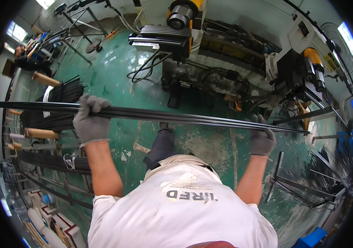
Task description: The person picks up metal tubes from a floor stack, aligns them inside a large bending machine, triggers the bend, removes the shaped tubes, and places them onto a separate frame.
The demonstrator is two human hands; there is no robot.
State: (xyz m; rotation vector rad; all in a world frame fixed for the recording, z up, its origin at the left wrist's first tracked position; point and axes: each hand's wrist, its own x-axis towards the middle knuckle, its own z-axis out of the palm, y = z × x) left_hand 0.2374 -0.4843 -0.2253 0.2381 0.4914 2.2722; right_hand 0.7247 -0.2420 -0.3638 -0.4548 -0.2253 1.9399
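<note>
Across the view, in front of my body, runs a bundle of long thin black bars (176, 117), sloping slightly down toward the right. My left hand (91, 120), in a grey work glove, is wrapped round the bundle left of the middle. Near its right end my right hand (262, 138), gloved the same way, has its fingers closed over the bars. The bundle's left end reaches far out past my left hand; its right end sticks out a little beyond my right hand. How many bars there are is hard to make out.
Ahead stands a large machine with a dark bed (226, 78) and yellow-capped motors (315, 56). Bundles of black bars (62, 89) lie on a rack with brown rollers (42, 133) at the left. A metal rack (304, 188) holding thin bars stands at the right, above the green floor (114, 78).
</note>
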